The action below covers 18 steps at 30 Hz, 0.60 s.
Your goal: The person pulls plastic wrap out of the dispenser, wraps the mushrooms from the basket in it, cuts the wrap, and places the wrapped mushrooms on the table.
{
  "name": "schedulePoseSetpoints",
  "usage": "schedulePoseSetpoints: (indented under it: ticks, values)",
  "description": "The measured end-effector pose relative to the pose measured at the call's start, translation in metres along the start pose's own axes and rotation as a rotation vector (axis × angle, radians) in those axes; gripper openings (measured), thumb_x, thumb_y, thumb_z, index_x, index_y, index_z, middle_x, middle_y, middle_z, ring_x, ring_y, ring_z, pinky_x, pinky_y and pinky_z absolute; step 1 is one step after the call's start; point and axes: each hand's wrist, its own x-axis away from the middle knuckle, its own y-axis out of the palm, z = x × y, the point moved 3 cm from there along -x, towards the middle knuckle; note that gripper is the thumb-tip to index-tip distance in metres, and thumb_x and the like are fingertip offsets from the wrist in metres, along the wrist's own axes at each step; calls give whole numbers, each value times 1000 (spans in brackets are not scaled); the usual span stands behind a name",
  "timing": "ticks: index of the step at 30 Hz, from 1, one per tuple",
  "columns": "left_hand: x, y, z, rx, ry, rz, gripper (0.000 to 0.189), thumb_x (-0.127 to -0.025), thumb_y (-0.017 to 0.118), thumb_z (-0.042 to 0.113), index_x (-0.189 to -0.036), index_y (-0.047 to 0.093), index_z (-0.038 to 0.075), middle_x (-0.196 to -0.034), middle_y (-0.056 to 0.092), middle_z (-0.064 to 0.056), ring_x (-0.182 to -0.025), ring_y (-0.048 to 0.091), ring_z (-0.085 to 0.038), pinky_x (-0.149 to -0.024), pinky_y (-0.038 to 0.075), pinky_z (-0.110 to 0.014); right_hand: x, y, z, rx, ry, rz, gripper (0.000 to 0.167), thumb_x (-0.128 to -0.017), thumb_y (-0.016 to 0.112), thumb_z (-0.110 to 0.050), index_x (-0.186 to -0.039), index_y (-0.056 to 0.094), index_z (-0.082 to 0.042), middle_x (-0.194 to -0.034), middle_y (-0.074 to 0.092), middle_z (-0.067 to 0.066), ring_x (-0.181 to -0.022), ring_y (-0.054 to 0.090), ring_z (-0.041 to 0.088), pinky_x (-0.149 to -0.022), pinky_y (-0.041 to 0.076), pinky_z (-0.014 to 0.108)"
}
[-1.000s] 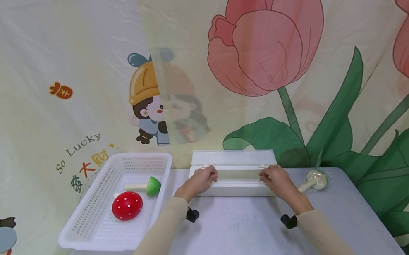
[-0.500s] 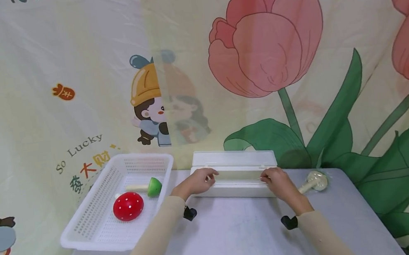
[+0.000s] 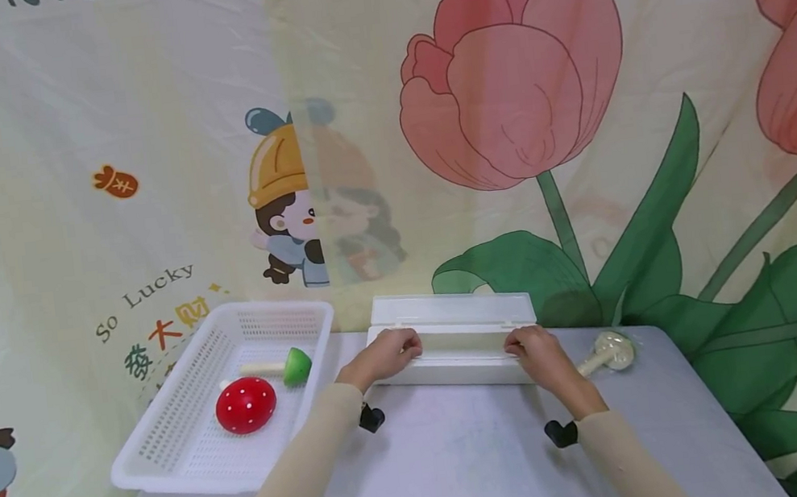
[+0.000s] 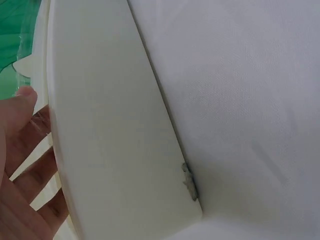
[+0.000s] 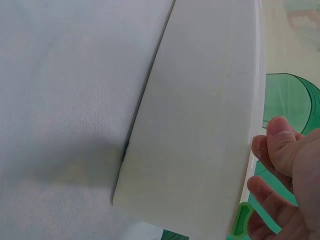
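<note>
A long white box stands at the back of the table with its translucent lid raised, resembling a cling film dispenser. Over its left end, my left hand has thumb and forefinger close together. My right hand holds a similar pinch over the right end. A clear film shows as a faint sheen by the left fingers in the left wrist view; both hands appear to pinch its edge. The film is hardly visible from the head view. In the right wrist view, the box's front wall lies beside the fingers.
A white perforated basket at left holds a red white-dotted mushroom cap and a green-capped toy mushroom. Right of the box lies a pale mushroom-shaped piece in clear wrap. A printed cloth hangs behind the table.
My left hand has shifted slightly toward the box's front, and its fingers have adjusted. My right hand stays nearly in place over the right end. The box and basket have not moved.
</note>
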Motion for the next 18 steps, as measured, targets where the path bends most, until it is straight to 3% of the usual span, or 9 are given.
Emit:
schedulePoseSetpoints:
  ticks: [6, 13, 18]
  values:
    - [0, -6, 2, 55, 24, 44, 8, -104, 62, 15, -99, 67, 12, -93, 72, 2, -86, 63, -9, -76, 53, -27, -2, -8, 0, -87, -4, 49, 5, -92, 73, -1, -89, 72, -5, -88, 72, 8, -86, 67, 25, -75, 57, 40]
    - [3, -27, 11, 125, 78, 127, 8, -103, 63, 17, -104, 68, 11, -94, 72, -4, -84, 63, -10, -78, 54, -27, -6, -30, -8, -144, -44, 120, 6, -97, 67, -5, -95, 70, 1, -92, 71, 11, -90, 66, 29, -76, 57, 42]
    - [9, -39, 20, 144, 89, 65, 10, -103, 63, 17, -105, 69, 9, -101, 72, -16, -86, 61, -13, -81, 53, -28, -6, -43, -14, -149, -56, 126, 5, -97, 67, -3, -97, 70, 0, -94, 71, 11, -92, 65, 29, -75, 57, 41]
